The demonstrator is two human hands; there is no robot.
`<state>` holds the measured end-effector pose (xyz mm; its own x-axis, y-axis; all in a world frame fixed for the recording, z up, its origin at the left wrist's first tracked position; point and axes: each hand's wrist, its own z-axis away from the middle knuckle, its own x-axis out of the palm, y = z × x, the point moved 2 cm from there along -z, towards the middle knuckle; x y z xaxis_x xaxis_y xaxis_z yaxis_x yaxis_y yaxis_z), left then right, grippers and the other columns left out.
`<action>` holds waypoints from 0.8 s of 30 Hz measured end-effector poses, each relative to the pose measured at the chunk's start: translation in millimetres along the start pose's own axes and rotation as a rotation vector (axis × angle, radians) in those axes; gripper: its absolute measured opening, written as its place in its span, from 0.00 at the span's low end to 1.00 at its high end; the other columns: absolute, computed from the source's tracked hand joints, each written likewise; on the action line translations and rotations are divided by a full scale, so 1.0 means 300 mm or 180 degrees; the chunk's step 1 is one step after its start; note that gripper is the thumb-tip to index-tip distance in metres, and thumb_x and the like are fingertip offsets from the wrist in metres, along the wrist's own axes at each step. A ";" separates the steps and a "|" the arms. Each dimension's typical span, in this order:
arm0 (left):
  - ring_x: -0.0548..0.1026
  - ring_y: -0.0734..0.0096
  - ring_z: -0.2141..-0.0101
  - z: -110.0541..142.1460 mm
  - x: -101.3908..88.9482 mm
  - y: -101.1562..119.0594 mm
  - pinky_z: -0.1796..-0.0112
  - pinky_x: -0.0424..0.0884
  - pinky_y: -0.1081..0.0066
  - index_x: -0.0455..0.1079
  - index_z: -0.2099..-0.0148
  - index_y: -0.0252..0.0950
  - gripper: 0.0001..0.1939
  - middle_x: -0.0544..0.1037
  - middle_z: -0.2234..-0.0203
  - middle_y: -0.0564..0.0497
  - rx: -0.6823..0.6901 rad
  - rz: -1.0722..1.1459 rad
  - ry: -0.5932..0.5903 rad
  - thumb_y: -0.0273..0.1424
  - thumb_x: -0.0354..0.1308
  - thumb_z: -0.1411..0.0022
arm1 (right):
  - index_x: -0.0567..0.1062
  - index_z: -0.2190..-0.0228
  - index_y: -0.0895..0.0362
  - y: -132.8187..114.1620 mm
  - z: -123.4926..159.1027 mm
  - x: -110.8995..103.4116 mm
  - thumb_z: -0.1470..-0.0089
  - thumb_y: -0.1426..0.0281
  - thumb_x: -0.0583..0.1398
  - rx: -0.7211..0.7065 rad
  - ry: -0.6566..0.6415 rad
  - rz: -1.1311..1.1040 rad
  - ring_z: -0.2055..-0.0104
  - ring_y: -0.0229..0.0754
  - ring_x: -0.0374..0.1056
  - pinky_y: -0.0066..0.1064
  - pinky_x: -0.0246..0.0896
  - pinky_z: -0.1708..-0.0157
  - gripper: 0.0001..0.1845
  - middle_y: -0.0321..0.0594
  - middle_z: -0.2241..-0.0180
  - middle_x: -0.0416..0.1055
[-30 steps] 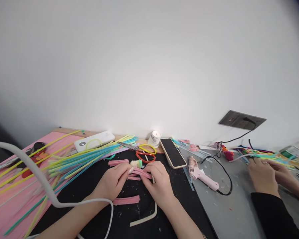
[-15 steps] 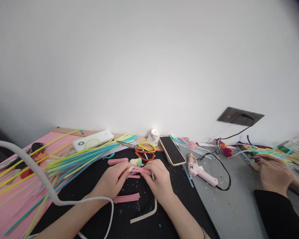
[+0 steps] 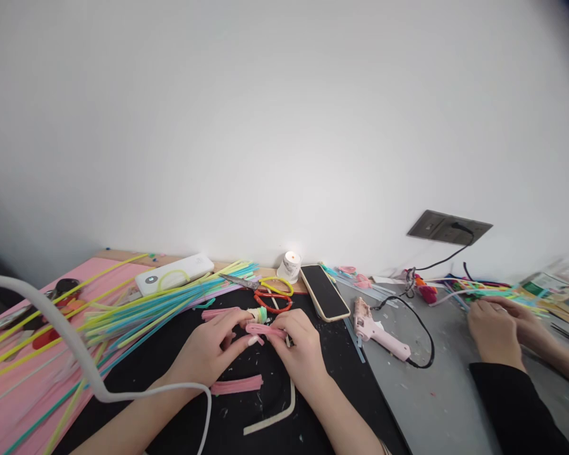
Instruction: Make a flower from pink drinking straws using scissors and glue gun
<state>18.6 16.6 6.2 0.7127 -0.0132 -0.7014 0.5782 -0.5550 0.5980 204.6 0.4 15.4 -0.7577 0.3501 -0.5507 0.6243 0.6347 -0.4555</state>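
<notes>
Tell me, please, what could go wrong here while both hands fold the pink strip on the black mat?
The lit candle stands close behind the straw bundle, so a nudged straw might reach the flame. The glue gun lies plugged in beside the right hand; its tip may be hot. The left hand and right hand pinch the pink strip, which could slip.

Black mat near edge open – straws crowd left
</notes>
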 end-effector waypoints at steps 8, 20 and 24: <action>0.77 0.63 0.55 0.012 0.019 -0.030 0.53 0.73 0.67 0.74 0.57 0.40 0.08 0.81 0.62 0.50 0.0812 -0.0334 0.0481 0.33 0.54 0.36 | 0.73 0.74 0.56 -0.012 0.000 0.000 0.44 0.72 0.61 0.0045 -0.0098 -0.0179 0.69 0.41 0.68 0.31 0.65 0.67 0.06 0.38 0.74 0.71; 0.80 0.67 0.62 0.011 0.011 -0.028 0.56 0.75 0.69 0.74 0.61 0.37 0.07 0.82 0.68 0.51 0.1017 -0.0482 0.0560 0.29 0.53 0.35 | 0.73 0.74 0.56 -0.001 0.010 0.006 0.46 0.74 0.62 0.0140 -0.0104 -0.0316 0.69 0.41 0.67 0.31 0.64 0.68 0.06 0.38 0.74 0.71; 0.80 0.69 0.64 0.010 0.007 -0.020 0.54 0.74 0.69 0.74 0.62 0.37 0.08 0.82 0.68 0.52 0.1102 -0.0451 0.0547 0.28 0.53 0.35 | 0.73 0.74 0.56 -0.004 0.009 0.006 0.47 0.76 0.62 0.0154 -0.0104 -0.0317 0.69 0.41 0.67 0.31 0.64 0.68 0.06 0.38 0.74 0.71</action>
<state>15.4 17.4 -0.2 0.7087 0.2064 -0.6747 0.5284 -0.7889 0.3137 203.1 -1.6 13.2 -0.8103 0.2640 -0.5232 0.5554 0.6308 -0.5419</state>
